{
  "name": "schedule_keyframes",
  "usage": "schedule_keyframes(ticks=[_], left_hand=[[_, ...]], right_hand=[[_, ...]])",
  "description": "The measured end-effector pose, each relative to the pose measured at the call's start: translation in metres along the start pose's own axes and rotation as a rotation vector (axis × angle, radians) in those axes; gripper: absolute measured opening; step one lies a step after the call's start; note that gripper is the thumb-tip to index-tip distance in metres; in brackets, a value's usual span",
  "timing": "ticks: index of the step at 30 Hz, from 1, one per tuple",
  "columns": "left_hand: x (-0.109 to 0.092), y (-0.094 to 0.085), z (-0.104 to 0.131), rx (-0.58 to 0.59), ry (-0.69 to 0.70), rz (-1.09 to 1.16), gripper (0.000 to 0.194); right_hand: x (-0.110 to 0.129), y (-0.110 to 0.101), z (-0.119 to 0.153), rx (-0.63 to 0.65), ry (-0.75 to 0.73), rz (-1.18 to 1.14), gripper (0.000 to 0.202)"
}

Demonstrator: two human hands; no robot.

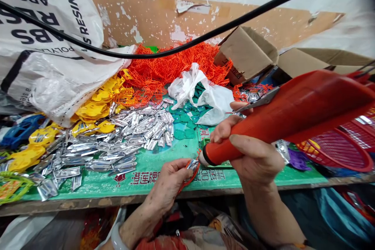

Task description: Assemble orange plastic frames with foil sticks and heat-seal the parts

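My left hand (pixel 171 177) pinches a small orange plastic part with a shiny silver piece (pixel 191 166) on it, just above the table's front edge. My right hand (pixel 252 152) is wrapped round a thick red power screwdriver (pixel 269 117) with a metal lever along its top. Its pale nose points left and meets the small part or stops right beside it; I cannot make out the bit. Behind the tool's nose lies a green tray-like piece (pixel 227 164), partly hidden. Left of my hands spreads a heap of silver stickered plates (pixel 125 136).
Orange plastic frames (pixel 175 62) pile up at the back. Teal pieces (pixel 184 119) lie by a white plastic bag (pixel 215 101). Yellow car-shaped shells (pixel 96 105) sit left. Cardboard boxes (pixel 249 52) and a red basket (pixel 336 150) stand right. A black cable (pixel 175 51) crosses the upper view.
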State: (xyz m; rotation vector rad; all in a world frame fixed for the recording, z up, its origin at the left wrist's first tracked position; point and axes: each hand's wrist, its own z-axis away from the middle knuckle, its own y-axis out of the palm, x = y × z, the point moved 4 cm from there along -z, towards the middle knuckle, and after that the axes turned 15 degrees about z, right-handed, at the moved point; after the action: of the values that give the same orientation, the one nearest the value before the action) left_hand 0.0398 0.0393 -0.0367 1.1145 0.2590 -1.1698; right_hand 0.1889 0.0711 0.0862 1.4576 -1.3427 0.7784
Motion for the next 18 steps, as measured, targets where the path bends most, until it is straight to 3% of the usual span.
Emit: schedule_keyframes(ticks=[10,15,18], left_hand=[[-0.0015,0.0011,0.001,-0.005,0.003,0.004,0.025],[-0.0019,0.0019,0.0017,-0.012,0.005,0.001,0.025],[-0.0007,0.0025,0.0028,-0.011,0.003,-0.006,0.026]], right_hand=[[-0.0021,0.0005,-0.0002,-0.02,0.026,0.086,0.03],[-0.0051,-0.0044,0.0041,0.022,-0.008,0.269,0.012],[-0.0082,-0.007,0.0074,0.056,-0.004,0.365,0.012]])
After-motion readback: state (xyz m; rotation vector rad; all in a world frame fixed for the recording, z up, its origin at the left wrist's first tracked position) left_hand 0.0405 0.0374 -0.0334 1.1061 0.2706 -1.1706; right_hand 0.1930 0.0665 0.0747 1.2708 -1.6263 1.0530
